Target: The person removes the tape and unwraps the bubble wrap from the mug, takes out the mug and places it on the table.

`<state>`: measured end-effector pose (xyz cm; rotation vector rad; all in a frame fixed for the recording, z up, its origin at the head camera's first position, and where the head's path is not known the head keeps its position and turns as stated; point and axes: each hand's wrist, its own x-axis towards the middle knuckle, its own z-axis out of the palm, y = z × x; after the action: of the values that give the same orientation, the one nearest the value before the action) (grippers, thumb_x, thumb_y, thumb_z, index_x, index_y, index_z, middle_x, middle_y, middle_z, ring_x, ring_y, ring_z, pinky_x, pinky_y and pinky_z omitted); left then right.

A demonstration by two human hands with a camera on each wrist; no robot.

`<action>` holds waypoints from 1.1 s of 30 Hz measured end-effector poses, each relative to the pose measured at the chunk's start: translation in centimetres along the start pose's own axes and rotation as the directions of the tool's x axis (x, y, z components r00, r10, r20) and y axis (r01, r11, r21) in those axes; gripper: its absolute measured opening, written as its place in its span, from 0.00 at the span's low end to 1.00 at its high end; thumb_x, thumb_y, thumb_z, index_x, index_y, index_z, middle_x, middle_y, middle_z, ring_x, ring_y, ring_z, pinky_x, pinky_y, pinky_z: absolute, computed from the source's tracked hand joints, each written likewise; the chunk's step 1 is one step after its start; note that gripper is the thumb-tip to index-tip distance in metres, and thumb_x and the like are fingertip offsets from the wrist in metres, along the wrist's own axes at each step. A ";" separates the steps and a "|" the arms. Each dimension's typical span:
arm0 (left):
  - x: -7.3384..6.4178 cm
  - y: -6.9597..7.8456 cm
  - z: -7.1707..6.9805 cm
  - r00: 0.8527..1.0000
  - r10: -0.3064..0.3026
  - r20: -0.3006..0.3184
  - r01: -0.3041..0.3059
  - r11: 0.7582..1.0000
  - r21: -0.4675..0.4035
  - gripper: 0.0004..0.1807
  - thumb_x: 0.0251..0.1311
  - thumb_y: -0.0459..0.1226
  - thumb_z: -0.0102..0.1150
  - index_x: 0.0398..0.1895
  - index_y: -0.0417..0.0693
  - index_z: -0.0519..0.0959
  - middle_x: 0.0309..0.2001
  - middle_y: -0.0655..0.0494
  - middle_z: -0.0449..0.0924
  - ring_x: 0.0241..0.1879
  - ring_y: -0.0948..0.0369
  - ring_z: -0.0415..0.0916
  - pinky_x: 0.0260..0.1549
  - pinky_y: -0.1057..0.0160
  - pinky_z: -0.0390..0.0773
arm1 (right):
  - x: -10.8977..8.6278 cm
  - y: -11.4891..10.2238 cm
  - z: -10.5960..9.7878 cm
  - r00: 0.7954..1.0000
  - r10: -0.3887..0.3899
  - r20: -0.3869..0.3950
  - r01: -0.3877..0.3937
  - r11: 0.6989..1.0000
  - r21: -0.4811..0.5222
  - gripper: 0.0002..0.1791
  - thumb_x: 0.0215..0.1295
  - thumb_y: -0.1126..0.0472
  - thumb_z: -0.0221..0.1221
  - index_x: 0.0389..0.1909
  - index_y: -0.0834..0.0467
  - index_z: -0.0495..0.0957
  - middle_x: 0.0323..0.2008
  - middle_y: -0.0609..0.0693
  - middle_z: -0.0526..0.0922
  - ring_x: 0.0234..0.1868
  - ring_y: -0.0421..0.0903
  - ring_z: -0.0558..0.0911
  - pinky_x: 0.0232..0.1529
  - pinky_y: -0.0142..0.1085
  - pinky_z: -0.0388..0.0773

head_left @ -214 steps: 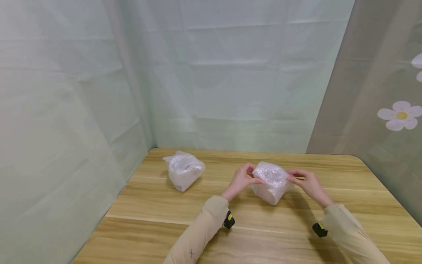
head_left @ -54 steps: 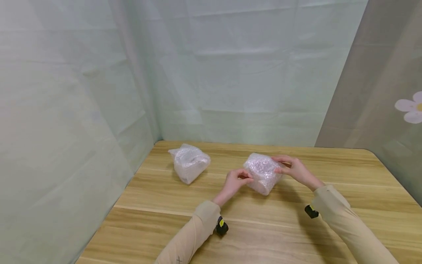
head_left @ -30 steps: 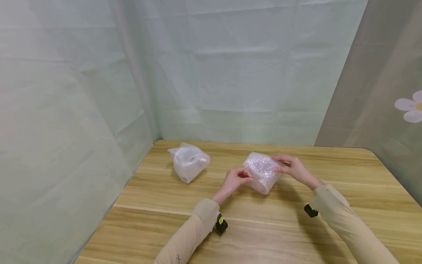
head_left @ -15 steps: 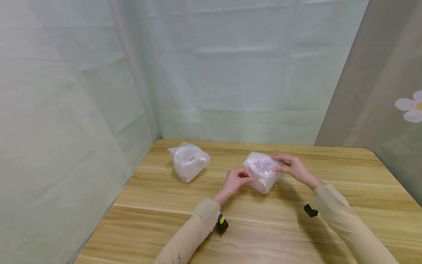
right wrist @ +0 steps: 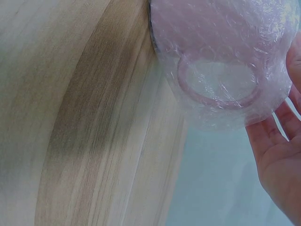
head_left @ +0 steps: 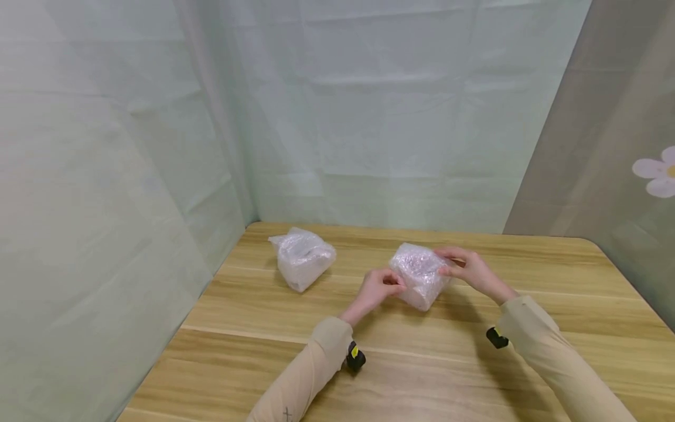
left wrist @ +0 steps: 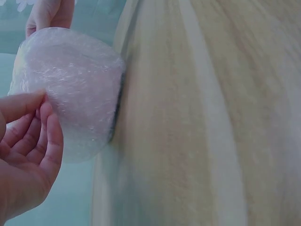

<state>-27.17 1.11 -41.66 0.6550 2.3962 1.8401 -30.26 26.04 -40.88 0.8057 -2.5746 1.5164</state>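
Note:
A pink mug in bubble wrap [head_left: 419, 272] stands on the table, and its handle [right wrist: 218, 84] shows through the plastic in the right wrist view. My left hand [head_left: 375, 288] pinches the wrap between thumb and fingertips at the near left side. In the left wrist view, those fingertips [left wrist: 46, 101] meet on the plastic. On the opposite side, my right hand [head_left: 471, 272] grips the bundle, with thumb and fingers on its upper right edge. The right wrist view shows the fingers [right wrist: 273, 129] reaching around behind the wrap.
A second bubble-wrapped bundle [head_left: 303, 261] sits to the left on the wooden table [head_left: 422, 375], its contents hidden. Pale cloth hangs behind [head_left: 369, 117] and along the left side; a grey cloth [head_left: 596, 146] with a flower print hangs at right.
Since the oldest frame my left hand has shifted from the mug's upper left corner down to its near left side. The right hand keeps its hold. Over the last second almost nothing moves.

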 end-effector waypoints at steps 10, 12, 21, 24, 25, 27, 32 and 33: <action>0.2 0.0 -0.6 0.997 -0.032 0.065 0.034 0.999 -0.037 0.04 0.48 0.24 0.62 0.26 0.29 0.76 0.23 0.47 0.76 0.23 0.53 0.72 0.32 0.43 0.74 | -0.1 -0.8 0.1 1.000 0.001 -0.003 -0.001 1.000 0.004 0.23 0.54 0.71 0.60 0.51 0.73 0.70 0.53 0.68 0.69 0.54 0.63 0.66 0.53 0.51 0.62; 0.2 0.0 -0.7 0.997 -0.038 0.073 0.041 0.998 -0.043 0.04 0.49 0.24 0.62 0.26 0.30 0.76 0.23 0.47 0.75 0.23 0.54 0.72 0.32 0.43 0.74 | -0.3 -1.5 0.1 1.000 0.004 -0.001 -0.004 1.000 0.003 0.22 0.54 0.73 0.60 0.51 0.74 0.69 0.53 0.70 0.68 0.54 0.64 0.66 0.53 0.52 0.62; -0.2 -0.1 -1.3 0.996 -0.054 0.069 0.058 0.997 -0.056 0.07 0.50 0.27 0.62 0.30 0.30 0.76 0.27 0.49 0.76 0.24 0.64 0.69 0.34 0.43 0.73 | -0.3 -1.0 0.2 1.000 -0.008 -0.003 0.008 1.000 -0.008 0.22 0.54 0.71 0.60 0.51 0.74 0.70 0.52 0.69 0.69 0.54 0.63 0.67 0.53 0.51 0.63; -0.2 0.0 -1.6 0.997 -0.058 0.055 0.059 0.998 -0.025 0.07 0.51 0.29 0.63 0.31 0.32 0.76 0.28 0.49 0.76 0.26 0.63 0.68 0.32 0.50 0.75 | -0.2 0.0 0.1 1.000 -0.004 -0.005 0.004 1.000 -0.018 0.23 0.54 0.69 0.61 0.52 0.72 0.70 0.53 0.67 0.70 0.54 0.61 0.67 0.53 0.49 0.63; -0.2 0.1 -1.7 0.998 -0.051 0.047 0.052 0.999 -0.015 0.07 0.51 0.30 0.62 0.31 0.33 0.76 0.28 0.50 0.76 0.27 0.62 0.69 0.31 0.54 0.75 | -0.2 0.1 0.1 1.000 -0.001 -0.007 0.001 1.000 -0.015 0.24 0.54 0.68 0.62 0.52 0.71 0.71 0.53 0.66 0.70 0.55 0.60 0.67 0.54 0.49 0.63; -0.2 0.2 -1.8 0.999 -0.034 0.022 0.034 0.999 0.003 0.07 0.52 0.31 0.62 0.31 0.34 0.77 0.29 0.50 0.76 0.29 0.60 0.69 0.30 0.60 0.74 | -0.2 0.3 0.1 1.000 -0.002 -0.010 0.002 1.000 -0.009 0.24 0.54 0.67 0.62 0.52 0.71 0.71 0.53 0.66 0.70 0.55 0.60 0.67 0.54 0.48 0.63; 0.0 0.0 -2.2 0.998 0.025 -0.049 -0.026 0.999 -0.030 0.08 0.55 0.31 0.59 0.34 0.31 0.76 0.31 0.49 0.75 0.33 0.57 0.70 0.33 0.51 0.75 | -0.2 0.5 0.2 1.000 0.002 -0.012 -0.002 1.000 -0.010 0.23 0.55 0.66 0.61 0.52 0.69 0.72 0.53 0.65 0.70 0.55 0.60 0.66 0.54 0.49 0.62; 0.1 -0.1 -2.3 0.997 0.035 -0.063 -0.037 0.998 -0.042 0.08 0.56 0.31 0.59 0.34 0.31 0.76 0.31 0.48 0.75 0.33 0.57 0.70 0.34 0.48 0.75 | -0.2 0.6 0.2 1.000 0.004 -0.012 -0.004 1.000 -0.014 0.23 0.55 0.66 0.61 0.52 0.69 0.72 0.53 0.64 0.71 0.55 0.59 0.66 0.54 0.49 0.62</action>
<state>-27.94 -0.98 -41.12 0.6510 2.3903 1.9487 -30.33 26.21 -41.48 0.7877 -2.5770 1.4984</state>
